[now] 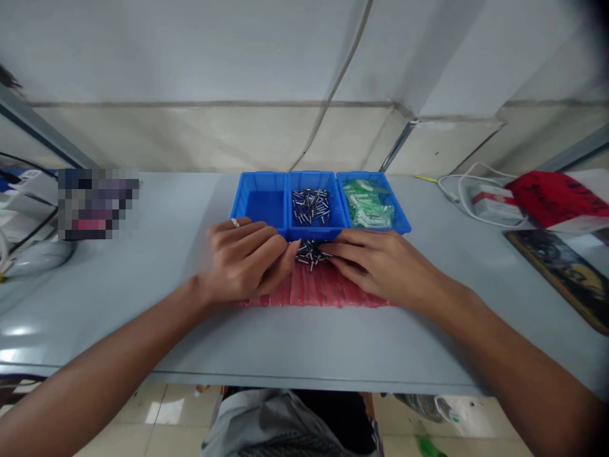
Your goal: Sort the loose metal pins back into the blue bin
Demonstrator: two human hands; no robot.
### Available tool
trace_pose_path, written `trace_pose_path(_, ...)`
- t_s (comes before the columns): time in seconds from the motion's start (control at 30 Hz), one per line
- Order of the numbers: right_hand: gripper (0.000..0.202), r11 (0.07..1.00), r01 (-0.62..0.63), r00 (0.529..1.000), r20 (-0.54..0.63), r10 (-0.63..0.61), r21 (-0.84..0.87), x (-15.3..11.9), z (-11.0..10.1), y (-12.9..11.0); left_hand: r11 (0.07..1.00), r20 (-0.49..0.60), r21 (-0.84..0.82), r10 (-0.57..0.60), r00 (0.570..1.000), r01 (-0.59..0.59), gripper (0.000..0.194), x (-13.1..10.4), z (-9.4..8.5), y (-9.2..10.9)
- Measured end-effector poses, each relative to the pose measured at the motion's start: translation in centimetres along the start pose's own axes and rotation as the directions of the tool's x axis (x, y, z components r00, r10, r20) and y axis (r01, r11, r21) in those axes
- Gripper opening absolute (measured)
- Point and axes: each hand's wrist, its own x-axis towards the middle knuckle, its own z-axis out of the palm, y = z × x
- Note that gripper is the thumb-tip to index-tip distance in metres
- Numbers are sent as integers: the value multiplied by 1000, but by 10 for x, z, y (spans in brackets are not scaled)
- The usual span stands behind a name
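A small heap of dark and silvery metal pins (311, 254) lies on a red plastic sheet (304, 289), just in front of three joined blue bins. At the heap's left side is my left hand (245, 260), a ring on one finger, its fingers curled in and the thumb pressed to the index finger. Whatever sits in that pinch is hidden. My right hand (375, 263) reaches in from the other side, its fingertips touching the heap and closed on a metal pin at its edge. More such pins (311, 206) fill part of the middle bin (295, 181).
The left bin (264, 179) shows its bare blue floor. Green and clear plastic packets (368, 203) lie in the right bin (404, 222). A phone-like dark slab (561, 270), a red cloth (554, 197), a white box (495, 202) and cables are at right; a mouse (40, 256) is at left.
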Motion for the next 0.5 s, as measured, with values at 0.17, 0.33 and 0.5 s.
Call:
trace_pose_path(0.17,25,1000,11,999,-47,-10,8,0,-3,1,1000,8,-7,23,1000,-23,37,1,-1,1)
trace_pose_path(0.33,23,994,16,987,-163,2,110,1,0,2,999,8,-7,35,999,-35,37,2,-1,1)
trace_pose_path(0.5,21,981,-20,934,-347,88,195,5,-1,-2,999,39,-18,29,999,-28,30,0,0,1)
